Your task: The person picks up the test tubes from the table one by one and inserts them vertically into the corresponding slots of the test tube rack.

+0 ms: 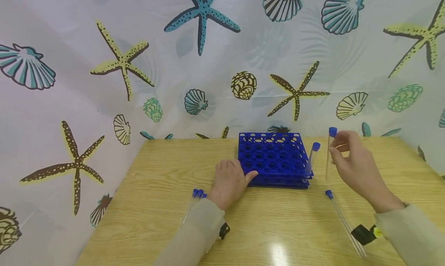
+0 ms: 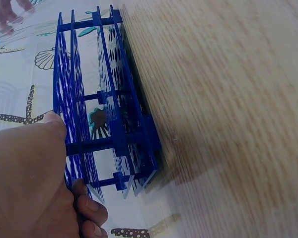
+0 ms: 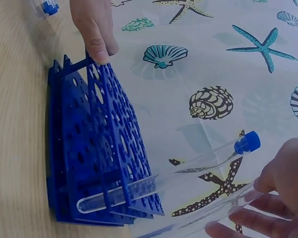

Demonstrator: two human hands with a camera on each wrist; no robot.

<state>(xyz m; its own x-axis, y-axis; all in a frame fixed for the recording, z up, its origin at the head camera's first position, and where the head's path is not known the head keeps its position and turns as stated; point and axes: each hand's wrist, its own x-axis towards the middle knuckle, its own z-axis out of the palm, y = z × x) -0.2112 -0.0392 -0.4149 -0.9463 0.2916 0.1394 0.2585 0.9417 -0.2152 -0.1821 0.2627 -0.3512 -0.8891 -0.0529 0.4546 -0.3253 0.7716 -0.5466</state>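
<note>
A dark blue plastic test tube rack [image 1: 272,157] stands on the wooden table. My left hand [image 1: 229,179] grips its left front corner, thumb over the top edge, the other fingers curled at the side in the left wrist view. One clear test tube [image 1: 310,163] with a blue cap leans in a hole at the rack's right front corner; its rounded bottom shows low in the rack in the right wrist view. Just right of it, my right hand [image 1: 358,165] pinches another blue-capped test tube [image 1: 328,157] below the cap, nearly upright and beside the rack.
On the right of the table lie capped test tubes [image 1: 344,219], partly behind a black wrist device [image 1: 363,235]. Several more tubes [image 1: 189,206] lie at the left, partly covered by the left sleeve. A curtain [image 1: 222,72] printed with shells and starfish hangs behind the table.
</note>
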